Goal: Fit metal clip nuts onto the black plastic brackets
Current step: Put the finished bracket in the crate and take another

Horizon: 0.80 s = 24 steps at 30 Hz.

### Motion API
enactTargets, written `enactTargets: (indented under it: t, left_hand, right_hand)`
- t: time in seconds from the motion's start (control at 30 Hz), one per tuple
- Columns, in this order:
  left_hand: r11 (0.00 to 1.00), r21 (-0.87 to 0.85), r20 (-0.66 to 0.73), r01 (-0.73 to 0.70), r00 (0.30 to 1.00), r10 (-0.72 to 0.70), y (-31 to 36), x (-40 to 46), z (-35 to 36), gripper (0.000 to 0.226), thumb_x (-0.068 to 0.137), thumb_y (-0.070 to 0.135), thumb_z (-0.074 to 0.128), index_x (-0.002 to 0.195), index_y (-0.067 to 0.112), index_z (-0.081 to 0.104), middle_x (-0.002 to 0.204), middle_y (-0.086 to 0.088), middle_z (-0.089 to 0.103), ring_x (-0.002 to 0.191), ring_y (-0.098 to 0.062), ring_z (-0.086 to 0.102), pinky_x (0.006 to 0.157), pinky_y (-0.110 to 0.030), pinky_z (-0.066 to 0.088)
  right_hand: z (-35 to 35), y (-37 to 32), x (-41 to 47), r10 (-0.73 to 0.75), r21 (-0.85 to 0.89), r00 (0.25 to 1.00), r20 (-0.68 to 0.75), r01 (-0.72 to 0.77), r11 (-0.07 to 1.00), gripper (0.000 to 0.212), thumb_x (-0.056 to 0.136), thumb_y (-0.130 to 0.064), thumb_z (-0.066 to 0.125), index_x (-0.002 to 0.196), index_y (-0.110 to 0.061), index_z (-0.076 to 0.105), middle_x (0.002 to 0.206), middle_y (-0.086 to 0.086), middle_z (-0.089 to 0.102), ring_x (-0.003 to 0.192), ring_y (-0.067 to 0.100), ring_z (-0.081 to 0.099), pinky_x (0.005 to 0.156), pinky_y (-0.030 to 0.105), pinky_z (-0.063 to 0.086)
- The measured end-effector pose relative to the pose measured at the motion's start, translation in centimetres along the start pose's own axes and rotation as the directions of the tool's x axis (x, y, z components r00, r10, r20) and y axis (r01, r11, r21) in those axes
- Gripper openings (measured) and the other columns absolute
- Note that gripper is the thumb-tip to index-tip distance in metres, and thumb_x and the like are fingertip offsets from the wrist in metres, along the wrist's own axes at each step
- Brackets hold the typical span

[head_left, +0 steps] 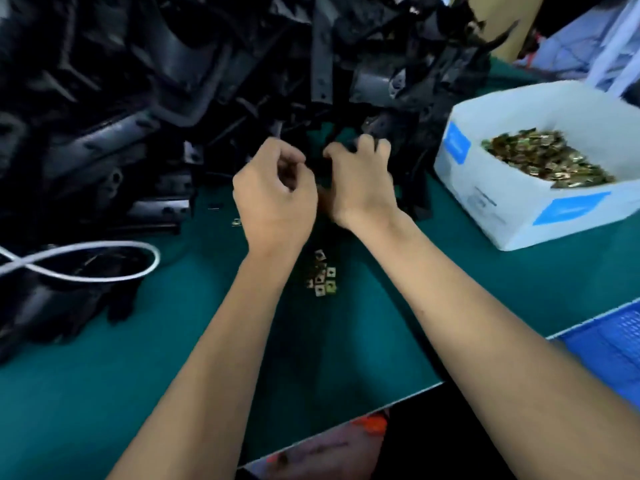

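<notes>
A big heap of black plastic brackets (166, 98) fills the back and left of the green table (104, 358). My right hand (360, 181) reaches into the heap's front edge, its fingers curled round a black bracket (346, 145). Close beside it, my left hand (277, 188) has curled fingers and thumb tip together; whether it pinches a clip nut is hidden. A small cluster of brass-coloured clip nuts (322, 278) lies on the table between my forearms. One loose clip nut (236, 222) lies left of my left wrist.
A white cardboard box (512, 216) holding several clip nuts (543, 157) stands at the right. A blue plastic crate (613, 344) sits off the table's right edge. A white cable (86, 261) loops over black parts at the left. The table's near edge runs diagonally below my arms.
</notes>
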<state>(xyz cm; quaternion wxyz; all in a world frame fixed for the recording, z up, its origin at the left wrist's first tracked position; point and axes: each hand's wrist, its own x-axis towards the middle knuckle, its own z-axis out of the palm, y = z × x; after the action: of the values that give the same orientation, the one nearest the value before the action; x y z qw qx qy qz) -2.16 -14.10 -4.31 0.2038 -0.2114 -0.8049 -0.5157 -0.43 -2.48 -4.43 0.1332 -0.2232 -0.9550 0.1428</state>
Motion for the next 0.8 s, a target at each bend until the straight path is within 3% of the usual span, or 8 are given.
enactTargets:
  t: [0.1, 0.2, 0.33, 0.4, 0.47, 0.6, 0.7, 0.8]
  left_hand:
    - [0.991, 0.130, 0.059, -0.042, 0.998, 0.034, -3.4, 0.0, -2.3, 0.008, 0.088, 0.016, 0.061, 0.090, 0.020, 0.067, 0.074, 0.008, 0.065, 0.071, -0.010, 0.063, 0.070, -0.030, 0.053]
    - [0.996, 0.068, 0.004, 0.049, 0.999, -0.050, -4.7, 0.1, -2.9, 0.008, 0.088, 0.013, 0.062, 0.089, 0.017, 0.069, 0.075, 0.009, 0.067, 0.073, -0.011, 0.064, 0.072, -0.030, 0.055]
    - [0.993, -0.002, -0.042, 0.121, 0.992, -0.121, -4.8, 0.3, -2.7, 0.009, 0.087, 0.007, 0.065, 0.088, 0.014, 0.070, 0.074, 0.012, 0.066, 0.073, -0.007, 0.064, 0.067, -0.015, 0.049]
    - [0.991, -0.010, -0.039, 0.131, 0.991, -0.131, -4.9, 0.4, -2.6, 0.009, 0.087, 0.005, 0.065, 0.088, 0.013, 0.070, 0.075, 0.012, 0.066, 0.073, -0.006, 0.064, 0.067, -0.010, 0.045]
    - [0.988, -0.011, -0.048, 0.151, 0.987, -0.152, -5.0, 0.5, -2.6, 0.010, 0.088, 0.005, 0.064, 0.088, 0.012, 0.070, 0.075, 0.012, 0.067, 0.073, -0.003, 0.063, 0.068, -0.009, 0.045]
    - [0.982, -0.036, -0.047, 0.185, 0.981, -0.187, -5.2, 0.5, -2.5, 0.010, 0.087, 0.006, 0.065, 0.088, 0.013, 0.071, 0.074, 0.013, 0.067, 0.070, -0.001, 0.063, 0.065, -0.009, 0.045]
    - [0.988, -0.028, -0.039, 0.150, 0.988, -0.151, -5.2, 0.3, -2.3, 0.010, 0.087, 0.007, 0.064, 0.086, 0.015, 0.070, 0.073, 0.015, 0.065, 0.070, -0.001, 0.063, 0.064, -0.008, 0.044]
    - [0.998, -0.032, 0.035, 0.060, 0.998, -0.059, -4.4, -0.4, -1.7, 0.010, 0.088, 0.010, 0.063, 0.086, 0.018, 0.068, 0.074, 0.015, 0.065, 0.073, -0.005, 0.064, 0.066, -0.011, 0.046]
  right_hand:
    - [1.9, -0.7, 0.3, -0.034, 0.050, 0.997, -0.063, 0.037, 0.998, 0.043, 0.090, -0.037, 0.076, 0.123, -0.014, 0.059, 0.137, 0.011, 0.036, 0.115, 0.035, 0.052, 0.095, 0.042, 0.053]
    - [3.0, -0.3, 1.2, 0.006, 0.237, 0.993, -0.118, 0.022, 0.971, 0.028, 0.089, -0.016, 0.073, 0.113, -0.012, 0.060, 0.119, 0.000, 0.050, 0.097, 0.026, 0.060, 0.076, 0.020, 0.049]
    - [2.9, -0.1, 0.9, -0.064, 0.237, 0.983, -0.172, 0.104, 0.966, 0.016, 0.085, -0.009, 0.071, 0.099, -0.018, 0.072, 0.104, 0.003, 0.065, 0.094, 0.026, 0.064, 0.083, 0.038, 0.055]
    - [2.7, -0.5, 0.8, -0.072, 0.268, 0.964, -0.255, 0.142, 0.953, 0.004, 0.087, -0.017, 0.071, 0.091, -0.019, 0.072, 0.090, -0.002, 0.065, 0.085, 0.021, 0.062, 0.077, 0.039, 0.054]
    - [2.2, -0.9, 0.5, -0.069, 0.276, 0.944, -0.324, 0.164, 0.947, 0.007, 0.089, -0.025, 0.070, 0.086, -0.020, 0.070, 0.081, -0.007, 0.061, 0.080, 0.018, 0.059, 0.069, 0.035, 0.050]
    - [0.7, -0.6, -0.1, -0.020, 0.094, 0.883, -0.468, 0.072, 0.993, 0.014, 0.089, -0.038, 0.064, 0.086, -0.026, 0.070, 0.090, -0.005, 0.064, 0.102, 0.027, 0.054, 0.076, 0.034, 0.038]
    - [0.0, 0.2, 0.0, 0.132, 0.029, 0.903, -0.408, -0.132, 0.991, 0.018, 0.087, -0.044, 0.066, 0.095, -0.029, 0.072, 0.107, 0.002, 0.062, 0.119, 0.035, 0.046, 0.091, 0.045, 0.035]
    - [0.2, 0.5, -0.1, 0.206, -0.011, 0.917, -0.341, -0.223, 0.975, 0.030, 0.083, -0.047, 0.071, 0.106, -0.027, 0.069, 0.123, 0.008, 0.052, 0.127, 0.038, 0.039, 0.098, 0.048, 0.031]
